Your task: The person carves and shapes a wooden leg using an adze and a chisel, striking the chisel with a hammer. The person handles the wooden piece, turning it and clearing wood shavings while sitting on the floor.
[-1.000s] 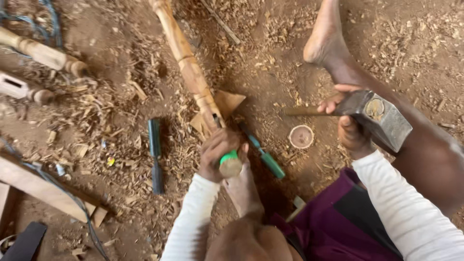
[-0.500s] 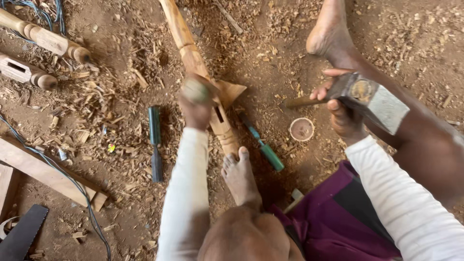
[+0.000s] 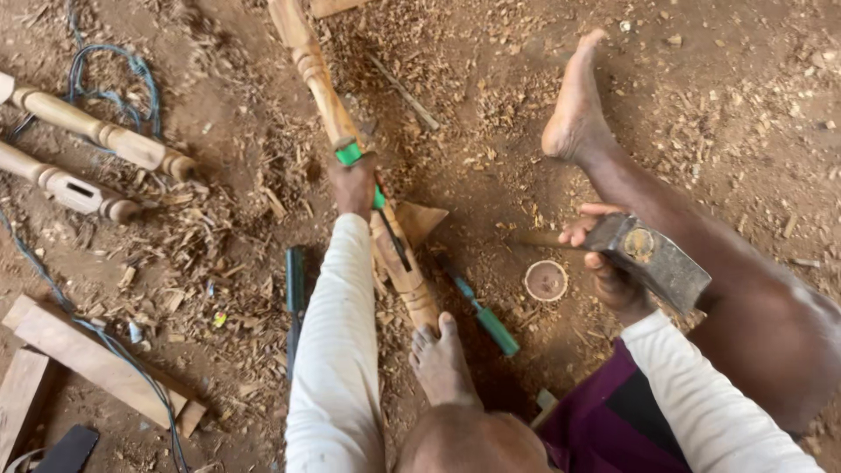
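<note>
Gripping a green-handled chisel (image 3: pixel 363 175) against the turned wooden leg (image 3: pixel 350 158), the left hand (image 3: pixel 355 186) should hold steady; the right hand (image 3: pixel 609 271) clasps a hammer (image 3: pixel 653 258).

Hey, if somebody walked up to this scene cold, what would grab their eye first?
Probably the hammer in the right hand, held off the ground at the right. Next, the long turned wooden leg lying on the chip-strewn dirt floor in the middle, pinned at its near end by a bare foot, with the left hand gripping a green-handled chisel against it.
</note>
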